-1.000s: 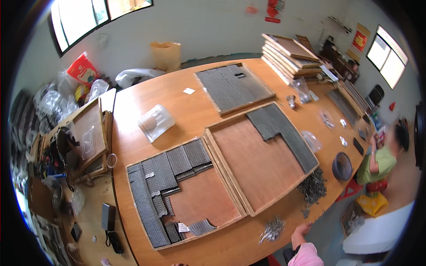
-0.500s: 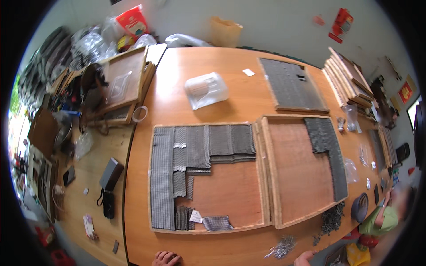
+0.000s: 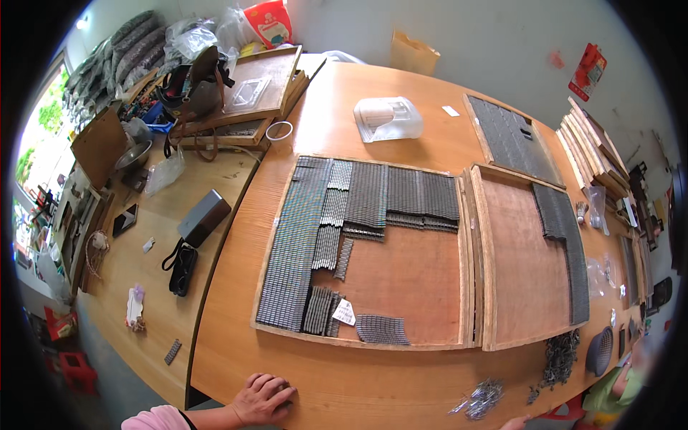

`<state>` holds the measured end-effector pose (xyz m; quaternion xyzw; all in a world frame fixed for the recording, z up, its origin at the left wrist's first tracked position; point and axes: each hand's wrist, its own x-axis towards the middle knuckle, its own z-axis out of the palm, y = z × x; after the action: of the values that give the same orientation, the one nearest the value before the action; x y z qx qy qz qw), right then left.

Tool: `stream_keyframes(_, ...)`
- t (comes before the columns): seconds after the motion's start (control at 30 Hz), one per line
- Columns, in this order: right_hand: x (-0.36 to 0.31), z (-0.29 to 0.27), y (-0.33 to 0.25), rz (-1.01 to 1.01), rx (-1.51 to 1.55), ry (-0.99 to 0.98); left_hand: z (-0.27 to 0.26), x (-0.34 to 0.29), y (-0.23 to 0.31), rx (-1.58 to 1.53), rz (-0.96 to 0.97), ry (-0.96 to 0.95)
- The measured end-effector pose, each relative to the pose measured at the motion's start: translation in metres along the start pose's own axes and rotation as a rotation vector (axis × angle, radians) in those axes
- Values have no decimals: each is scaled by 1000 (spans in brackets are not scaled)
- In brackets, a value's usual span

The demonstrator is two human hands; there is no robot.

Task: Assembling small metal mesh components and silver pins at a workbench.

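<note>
My left hand (image 3: 265, 399) rests palm down on the table near its front edge. Its fingers are loosely bent and slightly apart, and I see nothing in them. Only a small part of my right hand (image 3: 516, 423) shows at the bottom edge; its fingers are mostly hidden. A pile of thin silvery metal pieces (image 3: 484, 399) lies just beyond it. Past my left hand sits a shallow wooden tray (image 3: 401, 287) partly lined with rows of grey ribbed metal strips (image 3: 295, 244). A white tag (image 3: 344, 312) lies on some short strips. Against its right side stands a second wooden tray (image 3: 523, 279).
Dark small metal parts (image 3: 561, 358) are heaped beside a grey basket (image 3: 600, 351). Farther back are a clear plastic container (image 3: 388, 120), another strip-filled tray (image 3: 512, 136) and stacked wooden trays (image 3: 591, 147). A dark box (image 3: 204, 218) stands on the left table. Someone in green (image 3: 609, 390) is at far right.
The view has swung left, so the trays sit farther right and higher in it. More of my left forearm and its pink sleeve shows; less of my right hand is visible.
</note>
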<state>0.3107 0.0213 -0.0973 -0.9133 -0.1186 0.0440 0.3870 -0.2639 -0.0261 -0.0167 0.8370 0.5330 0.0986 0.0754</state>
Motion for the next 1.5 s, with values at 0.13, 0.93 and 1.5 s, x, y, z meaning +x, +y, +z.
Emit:
stream_keyframes(0.13, -6, -7, 4, -15, 125, -7, -2, -3, 3, -19, 23, 53)
stream_keyframes(0.93, -5, -104, 49, -121, 623, -384, 33, -13, 76, -12, -576, 320)
stream_keyframes(1.5, 14, -75, 92, -90, 714, -475, 47, -36, 45, 256, -400, 243)
